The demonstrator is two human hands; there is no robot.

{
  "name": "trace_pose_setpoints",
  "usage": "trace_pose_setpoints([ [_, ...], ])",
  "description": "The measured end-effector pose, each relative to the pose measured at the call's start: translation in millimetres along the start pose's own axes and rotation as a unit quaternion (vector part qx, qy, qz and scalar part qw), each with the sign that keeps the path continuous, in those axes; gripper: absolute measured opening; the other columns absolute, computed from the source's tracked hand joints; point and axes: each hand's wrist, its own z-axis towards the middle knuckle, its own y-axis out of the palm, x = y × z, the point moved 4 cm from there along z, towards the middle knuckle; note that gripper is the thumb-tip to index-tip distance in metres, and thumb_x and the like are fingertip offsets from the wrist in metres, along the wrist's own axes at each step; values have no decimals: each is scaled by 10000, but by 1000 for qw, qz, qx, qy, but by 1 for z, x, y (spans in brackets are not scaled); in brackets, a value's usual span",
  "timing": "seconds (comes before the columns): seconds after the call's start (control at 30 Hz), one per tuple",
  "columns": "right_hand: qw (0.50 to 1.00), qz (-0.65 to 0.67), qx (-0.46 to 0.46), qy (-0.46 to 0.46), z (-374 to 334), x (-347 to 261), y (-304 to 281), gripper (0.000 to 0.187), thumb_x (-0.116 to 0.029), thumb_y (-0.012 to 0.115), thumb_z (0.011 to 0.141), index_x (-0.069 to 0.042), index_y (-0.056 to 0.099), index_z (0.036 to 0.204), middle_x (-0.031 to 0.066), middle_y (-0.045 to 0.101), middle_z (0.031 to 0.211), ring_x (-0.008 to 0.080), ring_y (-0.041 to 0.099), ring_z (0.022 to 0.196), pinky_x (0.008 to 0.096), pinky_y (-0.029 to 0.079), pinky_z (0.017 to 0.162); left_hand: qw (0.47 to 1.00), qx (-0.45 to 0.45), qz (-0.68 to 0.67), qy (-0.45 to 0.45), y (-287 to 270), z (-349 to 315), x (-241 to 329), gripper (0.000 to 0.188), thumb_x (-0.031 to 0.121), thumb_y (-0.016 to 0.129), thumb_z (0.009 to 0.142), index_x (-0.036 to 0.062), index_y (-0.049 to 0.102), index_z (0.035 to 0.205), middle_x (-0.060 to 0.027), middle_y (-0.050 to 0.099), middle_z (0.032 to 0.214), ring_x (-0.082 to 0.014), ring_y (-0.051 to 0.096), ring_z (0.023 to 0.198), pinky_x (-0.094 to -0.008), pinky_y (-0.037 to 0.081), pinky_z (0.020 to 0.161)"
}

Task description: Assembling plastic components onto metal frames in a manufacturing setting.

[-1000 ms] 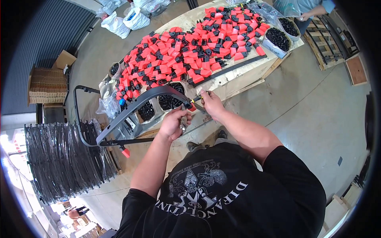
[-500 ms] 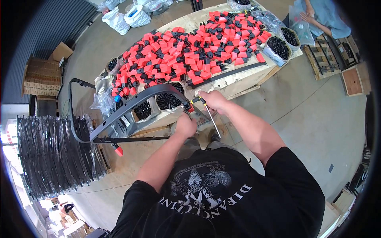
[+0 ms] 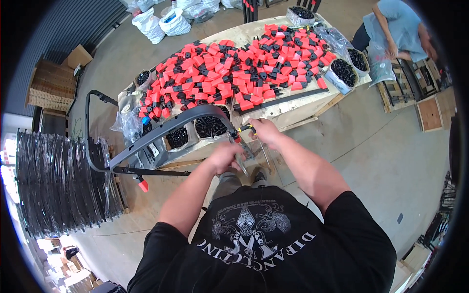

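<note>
A black curved tubular frame (image 3: 161, 131) lies across the table's near edge, with a red-and-black end piece (image 3: 236, 137) at its right end. My right hand (image 3: 265, 131) is closed around the yellow-and-black handle of a T-handle driver (image 3: 264, 151), beside that end; the thin shaft points down. Just below the end piece is my left hand (image 3: 225, 155), smeared by motion, its fingers around a slim silver metal tool (image 3: 241, 164) whose exact kind I cannot make out. Another red-tipped piece (image 3: 142, 185) sits on the frame's lower left bar.
A large pile of red-and-black plastic pieces (image 3: 210, 68) covers the wooden table (image 3: 288, 113). Open bags of small black parts (image 3: 211, 128) stand along its edges. Stacked black bars (image 3: 63, 180) stand at left. Another person (image 3: 398, 29) works beside pallets at far right.
My left hand has moved a little down and left from the frame's end, and a silver tool now shows in it. The driver's shaft has turned slightly in my right hand.
</note>
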Motion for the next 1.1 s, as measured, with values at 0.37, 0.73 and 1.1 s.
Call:
trace_pose_setpoints([
  [0.37,986,-61,134,-79,-16,3,26,416,-412,669,953,-1,615,917,49,573,684,146,509,540,354,409,496,995,-5,-16,-95,7,-17,5,307,139,613,868,-76,599,1087,-113,684,830,-227,690,721,-351,560,667],
  [0.73,973,-120,162,-117,-30,-12,25,418,-351,789,871,52,695,928,130,709,801,194,641,707,371,516,679,992,-23,-107,-55,5,-13,-3,284,181,612,903,-35,599,1087,-131,700,842,-244,695,708,-359,571,654],
  [1.1,965,-182,162,-96,-35,-14,23,689,-453,805,815,147,612,1096,306,689,1039,400,705,971,447,544,832,951,146,272,25,18,-9,-6,277,174,601,896,-66,548,1024,-122,674,766,-229,675,643,-335,550,587],
])
